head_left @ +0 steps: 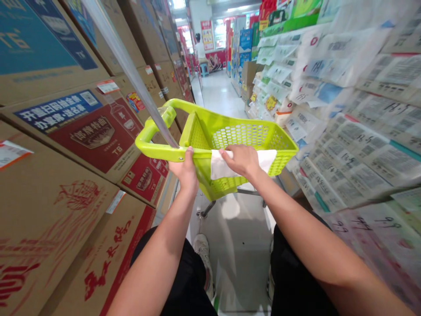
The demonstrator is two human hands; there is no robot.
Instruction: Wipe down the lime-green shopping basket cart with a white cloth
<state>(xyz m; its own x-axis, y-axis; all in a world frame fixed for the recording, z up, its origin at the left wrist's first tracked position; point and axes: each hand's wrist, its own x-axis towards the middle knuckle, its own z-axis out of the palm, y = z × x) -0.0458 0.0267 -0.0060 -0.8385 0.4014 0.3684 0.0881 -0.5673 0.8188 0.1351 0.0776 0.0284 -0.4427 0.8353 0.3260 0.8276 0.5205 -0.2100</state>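
Observation:
A lime-green plastic shopping cart basket (245, 113) with perforated walls is before me, turned sideways, its looped handle (161, 150) pointing left. My left hand (184, 172) grips the near rim where the handle meets the basket, thumb on top and the other fingers hidden below. On the same rim, further right, my right hand (242, 159) is closed over a white cloth (217, 166). The cloth drapes over the rim and down the outer side on both sides of that hand. Nothing can be made out lying inside the basket.
Stacked cardboard cartons (98, 136) wall the left side. A slanted metal pole (126, 61) crosses in front of them to the handle. Packs of paper tissue (365, 145) are piled on the right. A tiled aisle (219, 94) runs ahead, with a person (199, 48) near a blue stool (204, 69).

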